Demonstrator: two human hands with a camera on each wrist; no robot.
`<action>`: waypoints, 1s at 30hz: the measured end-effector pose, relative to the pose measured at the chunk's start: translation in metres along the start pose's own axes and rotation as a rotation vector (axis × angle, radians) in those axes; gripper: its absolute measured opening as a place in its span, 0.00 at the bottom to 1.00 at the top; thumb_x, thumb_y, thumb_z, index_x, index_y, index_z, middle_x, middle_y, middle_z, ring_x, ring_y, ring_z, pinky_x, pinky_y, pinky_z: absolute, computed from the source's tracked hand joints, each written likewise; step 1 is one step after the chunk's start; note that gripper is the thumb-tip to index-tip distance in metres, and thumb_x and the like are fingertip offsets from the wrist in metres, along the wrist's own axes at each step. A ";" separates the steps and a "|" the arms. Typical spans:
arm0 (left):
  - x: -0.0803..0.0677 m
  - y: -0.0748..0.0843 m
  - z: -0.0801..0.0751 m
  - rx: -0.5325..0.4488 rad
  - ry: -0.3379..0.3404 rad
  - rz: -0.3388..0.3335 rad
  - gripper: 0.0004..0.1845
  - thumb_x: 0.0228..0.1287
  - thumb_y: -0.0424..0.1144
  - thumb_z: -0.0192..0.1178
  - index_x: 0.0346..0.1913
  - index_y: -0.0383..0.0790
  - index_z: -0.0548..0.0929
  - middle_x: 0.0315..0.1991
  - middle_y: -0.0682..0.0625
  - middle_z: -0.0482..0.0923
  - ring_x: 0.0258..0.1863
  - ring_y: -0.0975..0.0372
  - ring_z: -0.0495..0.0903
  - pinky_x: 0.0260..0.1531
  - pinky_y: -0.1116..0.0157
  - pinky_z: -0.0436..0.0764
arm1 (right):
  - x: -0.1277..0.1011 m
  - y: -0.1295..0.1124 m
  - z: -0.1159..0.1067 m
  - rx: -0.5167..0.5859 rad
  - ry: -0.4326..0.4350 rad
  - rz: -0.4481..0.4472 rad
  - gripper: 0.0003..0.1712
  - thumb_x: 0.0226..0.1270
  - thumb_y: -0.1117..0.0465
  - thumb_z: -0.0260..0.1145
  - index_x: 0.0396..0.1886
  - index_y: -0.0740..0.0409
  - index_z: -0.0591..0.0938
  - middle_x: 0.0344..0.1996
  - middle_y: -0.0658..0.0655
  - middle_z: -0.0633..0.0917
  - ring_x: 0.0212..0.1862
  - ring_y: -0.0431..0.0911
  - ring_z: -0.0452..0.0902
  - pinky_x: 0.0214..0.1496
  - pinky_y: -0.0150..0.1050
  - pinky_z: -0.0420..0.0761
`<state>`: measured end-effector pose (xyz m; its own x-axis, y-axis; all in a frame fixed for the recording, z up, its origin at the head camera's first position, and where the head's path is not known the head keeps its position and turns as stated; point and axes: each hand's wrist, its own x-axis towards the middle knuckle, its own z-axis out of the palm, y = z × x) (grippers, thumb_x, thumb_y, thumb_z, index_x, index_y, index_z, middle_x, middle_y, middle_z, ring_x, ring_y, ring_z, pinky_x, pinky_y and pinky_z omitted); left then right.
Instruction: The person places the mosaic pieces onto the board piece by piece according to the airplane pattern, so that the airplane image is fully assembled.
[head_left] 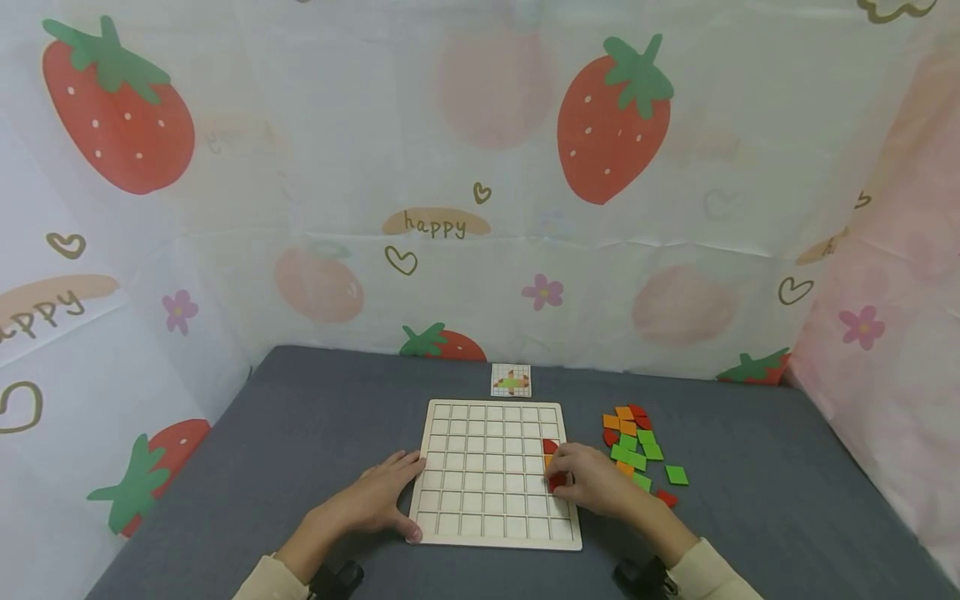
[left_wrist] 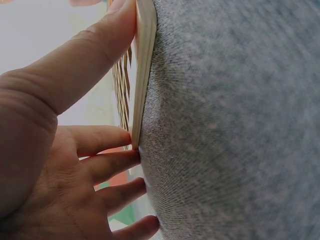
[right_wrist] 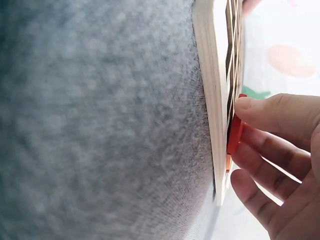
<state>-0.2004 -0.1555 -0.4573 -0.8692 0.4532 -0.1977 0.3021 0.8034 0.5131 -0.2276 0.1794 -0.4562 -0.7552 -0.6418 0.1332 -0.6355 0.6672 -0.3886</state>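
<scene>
A light wooden grid board (head_left: 472,479) lies flat on the table. My left hand (head_left: 378,496) is spread along its left edge, the thumb at the near corner and the fingertips touching the side and the cloth, as the left wrist view shows. Over the right-hand column, my right hand (head_left: 592,479) pinches a red tile (right_wrist: 235,134) between thumb and fingers, low against the board. Just beyond it in the same column lie an orange tile (head_left: 548,460), partly covered by the hand, and another red tile (head_left: 550,446) with a rounded side.
Right of the board is a loose spread of green tiles (head_left: 677,475), orange tiles (head_left: 625,412) and red tiles (head_left: 667,498). Behind the board lies a small pattern card (head_left: 512,380) with a coloured design. Dark grey cloth covers the table (head_left: 337,417); a printed curtain (head_left: 450,283) hangs behind.
</scene>
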 end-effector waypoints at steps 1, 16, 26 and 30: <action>0.000 0.000 0.000 -0.002 0.000 -0.001 0.54 0.33 0.55 0.71 0.66 0.35 0.61 0.68 0.39 0.56 0.69 0.44 0.51 0.60 0.40 0.55 | 0.000 0.000 0.000 -0.005 -0.001 -0.001 0.07 0.50 0.64 0.68 0.32 0.54 0.85 0.31 0.48 0.80 0.32 0.39 0.70 0.32 0.28 0.72; -0.002 0.002 -0.001 -0.017 0.000 -0.002 0.54 0.33 0.54 0.72 0.66 0.35 0.61 0.68 0.39 0.56 0.69 0.44 0.50 0.61 0.40 0.54 | 0.001 -0.001 0.001 0.009 -0.003 -0.002 0.07 0.50 0.63 0.68 0.32 0.54 0.85 0.31 0.48 0.80 0.31 0.39 0.71 0.32 0.28 0.72; -0.001 0.002 -0.001 -0.012 -0.010 -0.022 0.54 0.33 0.54 0.72 0.66 0.36 0.61 0.68 0.40 0.56 0.70 0.45 0.50 0.61 0.41 0.54 | -0.002 0.007 0.001 0.221 -0.001 0.066 0.12 0.51 0.62 0.68 0.38 0.57 0.83 0.32 0.51 0.81 0.27 0.34 0.69 0.28 0.26 0.72; 0.000 0.002 0.000 -0.012 -0.006 -0.014 0.53 0.33 0.54 0.72 0.66 0.36 0.61 0.68 0.40 0.55 0.69 0.45 0.50 0.61 0.40 0.54 | -0.005 0.009 -0.002 0.264 -0.007 0.101 0.16 0.53 0.62 0.67 0.43 0.60 0.81 0.34 0.54 0.81 0.30 0.36 0.72 0.31 0.27 0.75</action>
<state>-0.1998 -0.1545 -0.4562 -0.8708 0.4443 -0.2104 0.2849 0.8049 0.5206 -0.2298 0.1890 -0.4588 -0.8112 -0.5799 0.0758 -0.4923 0.6071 -0.6238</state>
